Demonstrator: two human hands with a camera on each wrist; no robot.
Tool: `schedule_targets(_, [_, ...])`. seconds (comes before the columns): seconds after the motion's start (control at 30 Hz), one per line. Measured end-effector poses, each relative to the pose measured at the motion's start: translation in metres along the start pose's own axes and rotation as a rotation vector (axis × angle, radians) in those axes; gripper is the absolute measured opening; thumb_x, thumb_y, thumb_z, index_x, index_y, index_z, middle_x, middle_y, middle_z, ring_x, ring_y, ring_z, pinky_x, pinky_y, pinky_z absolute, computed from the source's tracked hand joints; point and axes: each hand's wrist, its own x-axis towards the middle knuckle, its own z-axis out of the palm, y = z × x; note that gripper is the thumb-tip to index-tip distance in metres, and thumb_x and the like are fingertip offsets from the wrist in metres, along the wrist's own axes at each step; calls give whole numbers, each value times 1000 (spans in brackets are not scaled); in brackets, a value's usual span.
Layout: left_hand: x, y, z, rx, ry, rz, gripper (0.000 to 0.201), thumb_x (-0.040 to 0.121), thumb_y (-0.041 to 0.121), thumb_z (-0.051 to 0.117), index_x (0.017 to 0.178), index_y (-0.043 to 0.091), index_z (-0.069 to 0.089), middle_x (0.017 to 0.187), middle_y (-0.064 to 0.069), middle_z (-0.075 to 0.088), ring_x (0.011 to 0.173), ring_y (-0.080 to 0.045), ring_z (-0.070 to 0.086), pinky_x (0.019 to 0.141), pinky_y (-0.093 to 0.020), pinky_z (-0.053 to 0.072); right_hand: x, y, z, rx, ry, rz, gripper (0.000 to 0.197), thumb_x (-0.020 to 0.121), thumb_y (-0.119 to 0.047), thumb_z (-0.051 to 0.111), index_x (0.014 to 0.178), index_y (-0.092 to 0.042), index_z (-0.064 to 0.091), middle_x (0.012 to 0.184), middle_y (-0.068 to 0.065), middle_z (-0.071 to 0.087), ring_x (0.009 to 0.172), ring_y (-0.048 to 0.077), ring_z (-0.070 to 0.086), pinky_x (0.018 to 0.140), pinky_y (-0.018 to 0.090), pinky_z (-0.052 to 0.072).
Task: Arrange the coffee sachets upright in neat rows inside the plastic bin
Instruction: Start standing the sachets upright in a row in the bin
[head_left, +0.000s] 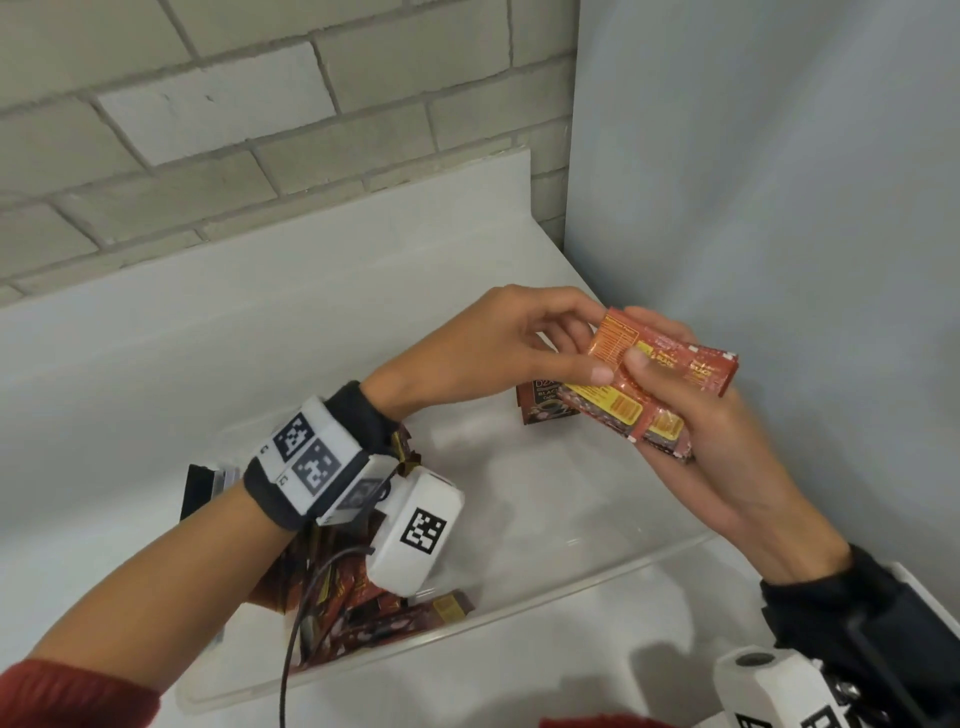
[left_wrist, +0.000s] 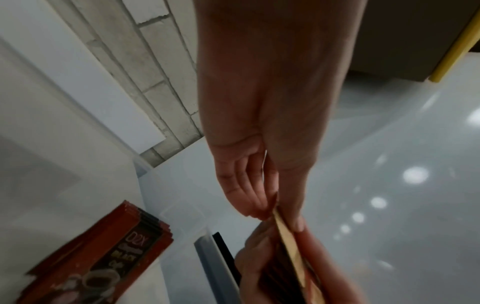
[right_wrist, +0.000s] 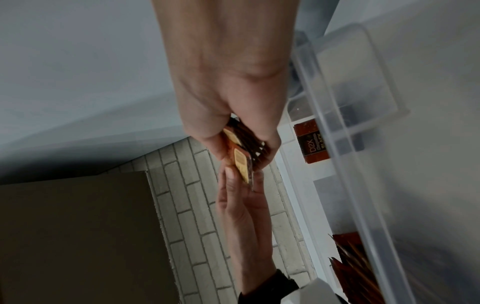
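Observation:
My right hand (head_left: 675, 395) grips a stack of red and orange coffee sachets (head_left: 660, 379) above the right end of the clear plastic bin (head_left: 519, 613). My left hand (head_left: 524, 348) pinches the stack's left end between thumb and fingers (left_wrist: 249, 197). The stack (right_wrist: 246, 152) shows edge-on in both wrist views. A few sachets (head_left: 545, 405) stand upright in the bin's far right corner, under the hands (left_wrist: 98, 259). A loose pile of sachets (head_left: 353, 597) lies at the bin's left end, partly hidden by my left wrist.
The bin sits on a white counter (head_left: 156, 364) against a brick wall (head_left: 208, 130), with a grey panel (head_left: 779, 208) close on the right. A black object (head_left: 200, 488) lies left of the bin. The bin's middle floor is bare.

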Motion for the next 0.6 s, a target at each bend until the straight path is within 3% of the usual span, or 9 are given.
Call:
schedule_targets(0.1, [-4, 4, 0, -89, 32, 16, 25, 81, 9, 73, 103, 5, 65, 90, -8, 68, 83, -18, 62, 81, -38, 53, 1, 1, 0, -38, -42, 12, 52, 87, -25, 57, 136, -10, 48, 127, 10, 64, 114, 25, 63, 89, 34, 55])
schedule_targets(0.17, [-5, 8, -2, -136, 60, 43, 20, 80, 7, 73, 97, 12, 64, 88, 1, 67, 84, -16, 61, 81, -36, 53, 1, 1, 1, -48, -53, 27, 70, 77, -46, 67, 135, -10, 50, 127, 9, 64, 114, 24, 63, 85, 34, 56])
schedule_targets(0.27, [-8, 10, -6, -177, 103, 102, 19, 79, 3, 72, 91, 13, 63, 89, -1, 66, 86, -19, 62, 83, -36, 53, 3, 1, 1, -34, -56, 52, 98, 51, -68, 76, 127, -11, 56, 109, 7, 70, 100, 19, 69, 79, 37, 58])
schedule_targets(0.37, [-9, 7, -8, -173, 119, 156, 14, 79, 1, 73, 88, 7, 64, 91, -10, 68, 91, -27, 64, 84, -51, 50, 6, 2, 1, 6, -54, 128, 116, 41, -74, 77, 131, -5, 53, 91, 11, 67, 84, 20, 68, 75, 37, 57])
schedule_targets(0.43, [-10, 4, -7, -146, 105, 197, 10, 80, 3, 71, 86, 9, 66, 94, -10, 69, 96, -29, 64, 85, -57, 47, 6, 2, 2, 4, -92, 153, 101, 50, -70, 76, 127, -6, 56, 90, 10, 69, 80, 19, 67, 73, 35, 57])
schedule_targets(0.6, [-11, -5, -6, -142, 57, 195, 5, 82, 14, 67, 84, 11, 70, 99, 5, 70, 103, -22, 62, 85, -52, 50, 1, -2, 2, -16, -75, 184, 41, 80, -33, 61, 115, -11, 62, 100, 7, 70, 82, 16, 69, 70, 32, 58])
